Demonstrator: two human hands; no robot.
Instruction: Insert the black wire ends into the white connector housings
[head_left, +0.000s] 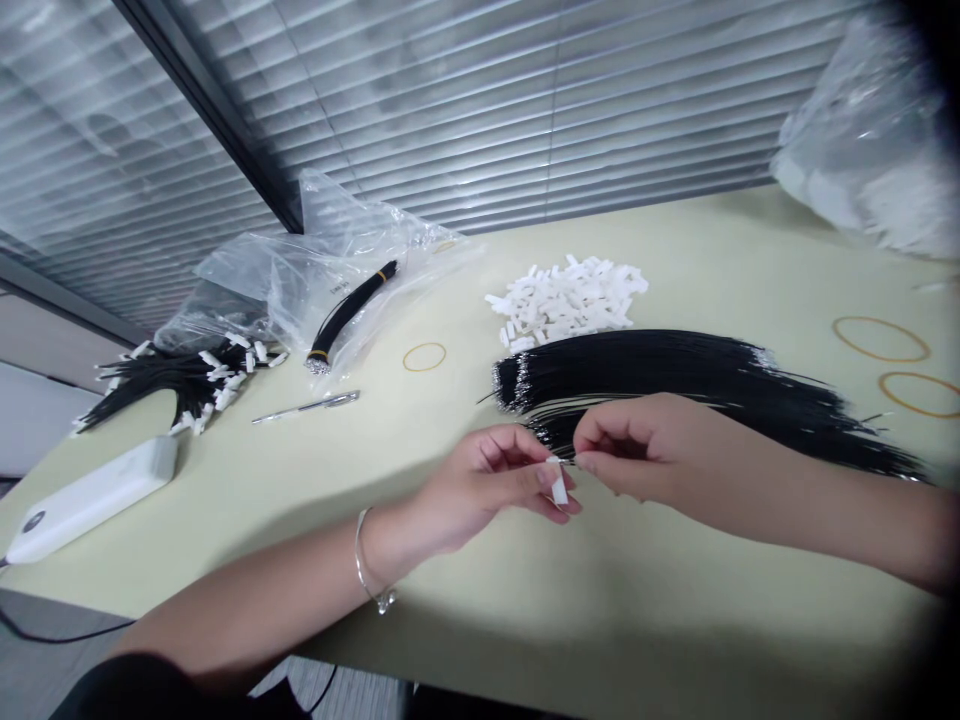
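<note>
My left hand [495, 480] pinches a small white connector [559, 484] between thumb and fingers. Close on its right, my right hand [630, 447] is closed in a pinch on a thin wire end [568, 462] that meets the upper end of the connector. Just behind both hands lies a large bundle of black wires [645, 365], silvery tips at its left end. A pile of loose white connectors [566, 300] sits behind that bundle. My right forearm crosses over part of the wires.
On the left are black wires with white connectors [191, 375], a white device [94, 500] and a pen [306, 407]. Plastic bags [262, 265] hold or underlie a banded wire bundle [351, 315]. Rubber bands [881, 339] and another bag [870, 150] lie right on the table [450, 620].
</note>
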